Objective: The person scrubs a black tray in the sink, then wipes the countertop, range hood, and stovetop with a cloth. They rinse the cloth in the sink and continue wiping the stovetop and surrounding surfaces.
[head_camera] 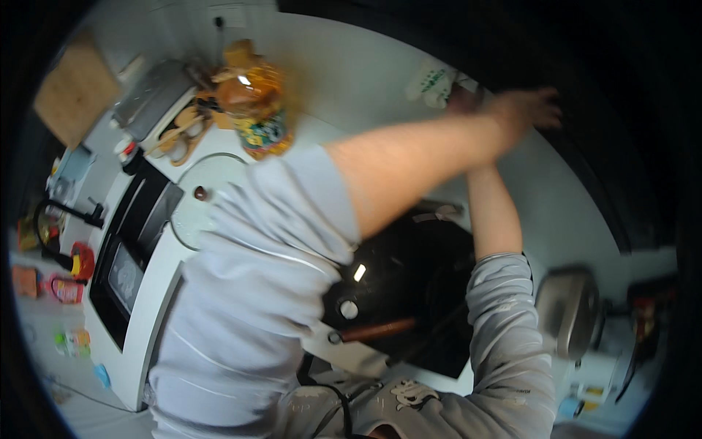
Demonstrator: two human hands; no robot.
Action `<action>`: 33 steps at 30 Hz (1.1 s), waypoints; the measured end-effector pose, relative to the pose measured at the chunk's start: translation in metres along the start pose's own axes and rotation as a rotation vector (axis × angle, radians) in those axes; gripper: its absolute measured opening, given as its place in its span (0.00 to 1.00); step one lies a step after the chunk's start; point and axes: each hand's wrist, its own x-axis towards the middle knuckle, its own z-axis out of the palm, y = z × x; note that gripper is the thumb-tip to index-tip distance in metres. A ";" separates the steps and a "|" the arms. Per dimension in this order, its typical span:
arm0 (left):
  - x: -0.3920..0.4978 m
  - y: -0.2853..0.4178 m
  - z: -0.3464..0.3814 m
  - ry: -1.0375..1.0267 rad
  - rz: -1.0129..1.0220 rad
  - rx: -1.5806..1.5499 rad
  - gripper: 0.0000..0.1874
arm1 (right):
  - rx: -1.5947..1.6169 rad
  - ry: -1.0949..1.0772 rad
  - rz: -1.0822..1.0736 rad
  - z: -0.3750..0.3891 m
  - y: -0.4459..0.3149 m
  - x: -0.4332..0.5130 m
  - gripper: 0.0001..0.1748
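Note:
My left forearm crosses over my right one, both in pushed-up grey sleeves. At the upper right, my left hand (pixel 524 114) is blurred, its fingers apart and nothing visible in them, against the dark range hood (pixel 592 142). My right hand (pixel 464 102) is mostly hidden behind the left forearm. It appears to grip the edge of a white plastic packet (pixel 433 86) with green print. Below my arms lies a black glass cooktop (pixel 444 362). A brown pan handle (pixel 378 330) points left over it; the pan itself is hard to tell from the dark surface.
Left of my arm are a large cooking oil bottle (pixel 255 104), a glass lid (pixel 189 225) with a brown knob and a black sink (pixel 104 296) with a black faucet (pixel 68 206). Seasoning jars (pixel 184 134) stand behind. At right is a metal pot (pixel 567 313).

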 end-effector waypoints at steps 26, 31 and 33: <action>-0.073 0.031 -0.105 -0.071 -0.117 -0.513 0.27 | 0.014 0.164 -0.268 -0.247 -0.435 -0.222 0.23; -0.211 0.059 -0.203 -0.572 -0.505 -1.404 0.15 | -0.225 0.456 -0.189 -0.290 -0.420 -0.197 0.19; -0.263 0.085 -0.200 -0.645 -0.631 -1.433 0.15 | -0.487 0.557 -0.242 -0.325 -0.418 -0.170 0.18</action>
